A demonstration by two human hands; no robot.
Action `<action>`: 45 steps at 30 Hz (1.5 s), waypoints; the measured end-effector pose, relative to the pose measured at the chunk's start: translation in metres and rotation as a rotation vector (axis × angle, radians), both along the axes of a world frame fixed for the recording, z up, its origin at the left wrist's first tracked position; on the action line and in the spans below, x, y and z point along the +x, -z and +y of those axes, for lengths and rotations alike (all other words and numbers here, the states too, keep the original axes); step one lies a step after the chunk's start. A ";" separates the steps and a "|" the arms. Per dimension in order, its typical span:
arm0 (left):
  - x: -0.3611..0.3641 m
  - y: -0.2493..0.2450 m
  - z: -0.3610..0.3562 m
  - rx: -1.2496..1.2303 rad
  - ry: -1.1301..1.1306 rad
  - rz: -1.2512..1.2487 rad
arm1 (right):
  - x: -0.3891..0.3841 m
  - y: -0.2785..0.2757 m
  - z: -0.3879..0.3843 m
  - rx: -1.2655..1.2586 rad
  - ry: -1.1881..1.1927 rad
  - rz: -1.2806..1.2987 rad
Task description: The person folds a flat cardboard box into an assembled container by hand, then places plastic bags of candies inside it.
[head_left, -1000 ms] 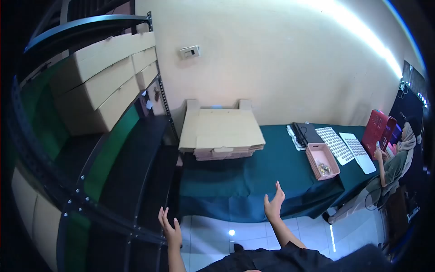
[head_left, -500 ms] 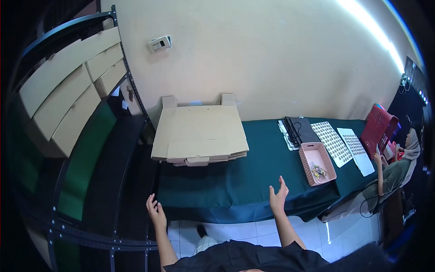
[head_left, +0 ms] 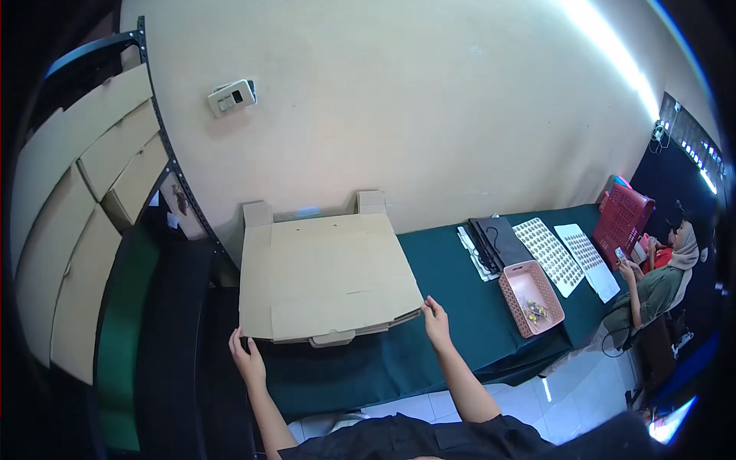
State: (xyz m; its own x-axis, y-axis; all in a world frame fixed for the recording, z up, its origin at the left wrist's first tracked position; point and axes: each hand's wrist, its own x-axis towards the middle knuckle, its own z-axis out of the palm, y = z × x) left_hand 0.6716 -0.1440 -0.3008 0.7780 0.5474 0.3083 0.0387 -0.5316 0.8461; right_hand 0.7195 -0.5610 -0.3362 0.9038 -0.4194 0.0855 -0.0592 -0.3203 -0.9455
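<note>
A stack of flat brown cardboard boxes (head_left: 330, 268) lies on the green-covered table, its upper flaps towards the wall. My left hand (head_left: 249, 362) is at the stack's near left corner, fingertips on its edge. At the near right corner my right hand (head_left: 437, 323) touches the cardboard edge with thumb and fingers. Both hands seem to hold the corners, though the fingers' undersides are hidden.
Right of the stack are a pink basket (head_left: 530, 300) with small items, black folders (head_left: 498, 244) and sheets of round stickers (head_left: 548, 257). A red basket (head_left: 622, 218) and a seated person (head_left: 659, 280) are farther right. Shelves with cardboard boxes (head_left: 84, 307) stand left.
Both hands have moved in to the near corners of the cardboard stack. The view has shifted, and the stack appears larger and nearer.
</note>
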 end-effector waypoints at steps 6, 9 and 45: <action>0.036 -0.001 0.007 0.022 -0.001 0.127 | 0.001 -0.022 0.014 -0.168 0.023 0.038; 0.031 -0.033 0.005 0.206 -0.109 0.362 | 0.003 -0.015 0.011 -0.228 0.056 0.018; 0.017 -0.138 -0.408 -0.640 0.517 -0.220 | 0.005 -0.035 -0.338 0.393 0.263 -0.335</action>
